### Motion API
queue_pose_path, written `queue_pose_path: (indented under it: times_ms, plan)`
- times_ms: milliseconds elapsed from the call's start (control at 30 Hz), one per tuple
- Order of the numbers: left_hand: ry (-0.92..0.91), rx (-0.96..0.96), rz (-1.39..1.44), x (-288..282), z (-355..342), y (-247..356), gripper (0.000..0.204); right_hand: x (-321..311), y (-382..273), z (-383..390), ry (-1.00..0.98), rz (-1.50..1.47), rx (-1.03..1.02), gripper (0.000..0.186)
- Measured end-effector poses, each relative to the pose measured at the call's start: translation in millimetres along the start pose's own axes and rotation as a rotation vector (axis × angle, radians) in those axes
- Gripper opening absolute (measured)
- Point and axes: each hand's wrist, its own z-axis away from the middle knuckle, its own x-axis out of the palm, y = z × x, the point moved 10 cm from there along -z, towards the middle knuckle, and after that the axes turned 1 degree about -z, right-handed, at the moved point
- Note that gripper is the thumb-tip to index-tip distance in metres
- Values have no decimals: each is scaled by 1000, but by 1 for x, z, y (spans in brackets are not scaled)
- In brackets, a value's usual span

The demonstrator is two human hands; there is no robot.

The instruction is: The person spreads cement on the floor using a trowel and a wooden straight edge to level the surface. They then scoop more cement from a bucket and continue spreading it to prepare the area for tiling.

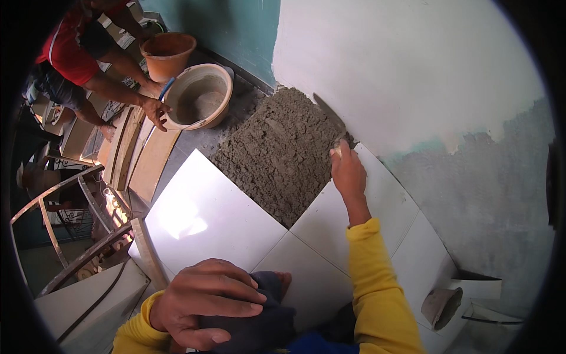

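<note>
My right hand (350, 177) is closed round the handle of a trowel (328, 112). Its dark blade points away from me, at the right edge of a bed of wet grey mortar (280, 150), close against the wall. The mortar has a rough, lumpy surface and is bordered on its near sides by glossy white floor tiles (212, 200). My left hand (209, 301) is over my bent knee with fingers stretched out and nothing in it. Whether it rests on the knee I cannot tell.
A co-worker in a red shirt reaches one hand (155, 111) to a pale basin (221, 111) with a little mortar inside; an orange tub (171, 56) stands behind it. Wooden planks (150, 156) and a metal frame (85, 265) lie left. A grey bowl (433, 308) sits lower right.
</note>
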Motion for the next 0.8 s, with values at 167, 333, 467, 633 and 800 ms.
queue_pose_path:
  times_ms: [167,333,467,633,800]
  plan:
    - [2,0,-6,-4,-2,-2,47,16,16,-38,-37,106,-152,43]
    - [-6,36,-7,-2,-8,-9,43,18,18,-33,-114,186,-166,46]
    - [27,54,12,-3,-4,-10,42,-8,11,-23,86,95,-205,45]
    - [21,107,3,-4,-3,-7,42,7,25,-36,38,149,-251,45]
    - [21,118,12,-7,-2,-14,43,22,34,-52,-122,193,-232,44]
